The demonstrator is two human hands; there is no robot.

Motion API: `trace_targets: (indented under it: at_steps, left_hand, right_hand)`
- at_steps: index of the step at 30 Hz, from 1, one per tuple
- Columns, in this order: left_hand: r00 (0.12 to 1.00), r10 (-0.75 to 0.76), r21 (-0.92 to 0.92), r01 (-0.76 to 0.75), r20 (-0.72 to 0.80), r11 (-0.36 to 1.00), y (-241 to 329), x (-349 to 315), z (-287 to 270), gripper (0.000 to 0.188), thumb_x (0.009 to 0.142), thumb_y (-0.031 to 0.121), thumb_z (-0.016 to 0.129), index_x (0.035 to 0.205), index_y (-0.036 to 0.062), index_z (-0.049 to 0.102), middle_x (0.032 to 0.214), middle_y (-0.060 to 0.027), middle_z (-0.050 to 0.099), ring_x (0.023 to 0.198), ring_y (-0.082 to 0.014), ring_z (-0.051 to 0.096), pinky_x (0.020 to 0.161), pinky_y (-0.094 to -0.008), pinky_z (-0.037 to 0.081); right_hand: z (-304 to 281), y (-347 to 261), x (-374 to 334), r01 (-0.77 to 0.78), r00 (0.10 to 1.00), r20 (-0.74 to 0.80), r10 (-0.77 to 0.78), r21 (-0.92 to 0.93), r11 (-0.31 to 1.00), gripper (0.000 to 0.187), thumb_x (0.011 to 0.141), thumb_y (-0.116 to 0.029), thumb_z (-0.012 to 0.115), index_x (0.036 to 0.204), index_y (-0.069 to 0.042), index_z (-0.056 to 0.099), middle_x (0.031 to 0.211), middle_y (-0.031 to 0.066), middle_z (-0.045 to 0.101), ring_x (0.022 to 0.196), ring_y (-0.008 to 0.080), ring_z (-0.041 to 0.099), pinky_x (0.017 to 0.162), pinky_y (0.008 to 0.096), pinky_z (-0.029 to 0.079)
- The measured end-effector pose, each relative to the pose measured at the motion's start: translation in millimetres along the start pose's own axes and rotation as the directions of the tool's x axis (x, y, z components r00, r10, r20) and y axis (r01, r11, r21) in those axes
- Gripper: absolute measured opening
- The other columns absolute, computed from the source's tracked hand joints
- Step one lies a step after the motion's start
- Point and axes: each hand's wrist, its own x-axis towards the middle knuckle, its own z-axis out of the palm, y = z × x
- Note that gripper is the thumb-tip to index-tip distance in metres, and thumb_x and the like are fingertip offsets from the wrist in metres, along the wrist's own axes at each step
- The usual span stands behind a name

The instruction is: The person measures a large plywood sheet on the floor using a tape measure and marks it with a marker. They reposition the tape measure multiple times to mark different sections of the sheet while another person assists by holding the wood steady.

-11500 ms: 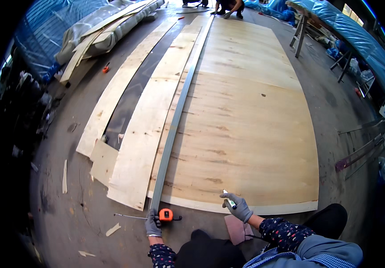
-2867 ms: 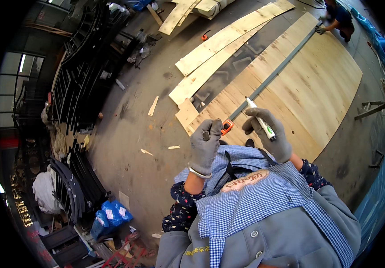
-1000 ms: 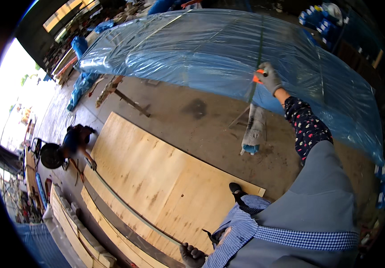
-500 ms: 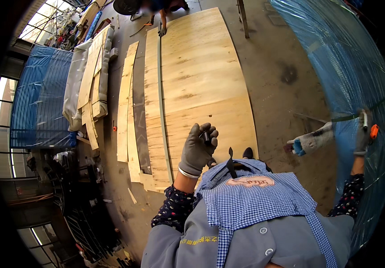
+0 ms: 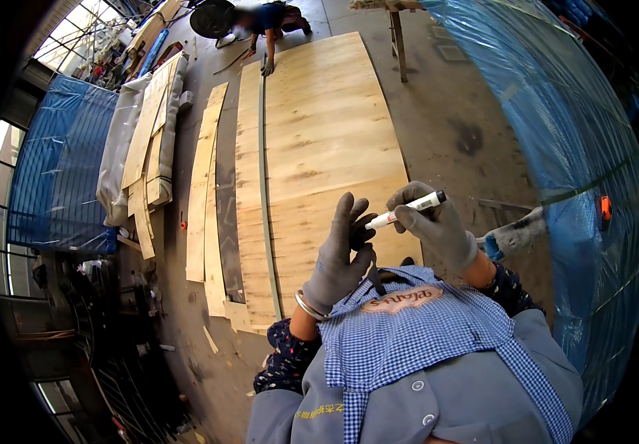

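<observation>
A white marker (image 5: 407, 211) with a dark rear end sits between the gloved fingers of my right hand (image 5: 438, 226), above the near end of the plywood sheet (image 5: 327, 140). Its front end points left into my left hand (image 5: 338, 255), whose grey-gloved fingers curl around a small black marker cap (image 5: 362, 235). The cap is partly hidden by the fingers, and I cannot tell if the marker's tip is inside it. Along the sheet's left side lies a long narrow strip (image 5: 263, 163); a co-worker's gloved hand (image 5: 268, 68) rests on its far end.
An orange tape measure (image 5: 605, 209) lies on the blue film-wrapped stack (image 5: 579, 140) to my right. Loose plywood strips (image 5: 202, 192) lie left of the sheet. Farther left stand another blue-covered stack (image 5: 64, 163) and dark metal pieces (image 5: 116, 333). A wooden trestle leg (image 5: 398, 48) stands at the back.
My right hand has come from the blue-wrapped stack to my left hand, bringing the white marker. The tape measure stays on the stack. The co-worker shows more fully at the far end.
</observation>
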Motion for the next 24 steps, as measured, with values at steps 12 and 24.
trace_targets:
  at_steps: [12, 24]
  left_hand:
    - [0.981, -0.188, -0.376, 0.156, -0.051, 0.913, 9.9, -23.7, -16.3, 0.052, 0.094, 0.001, 0.051, 0.141, 0.0018, 0.029, 0.115, -0.0152, 0.058, 0.088, -0.0158, 0.063, 0.068, -0.0246, 0.054]
    - [0.953, -0.280, 0.083, 0.290, -0.120, 0.953, 17.9, -11.0, 7.3, 0.020, 0.090, 0.012, 0.063, 0.106, 0.0000, 0.065, 0.071, -0.0026, 0.063, 0.057, -0.0046, 0.053, 0.052, -0.0208, 0.044]
  right_hand:
    - [20.0, 8.7, 5.4, -0.291, 0.921, 0.312, 0.233, 0.153, 0.945, 0.016, 0.090, -0.014, 0.064, 0.099, -0.001, 0.063, 0.079, 0.0062, 0.066, 0.069, 0.0105, 0.062, 0.062, 0.0244, 0.052]
    - [-16.2, -7.5, -34.6, -0.308, 0.839, 0.499, 0.216, 0.110, 0.945, 0.032, 0.088, -0.019, 0.067, 0.113, -0.001, 0.058, 0.100, 0.0100, 0.068, 0.089, 0.0161, 0.065, 0.081, 0.0309, 0.052]
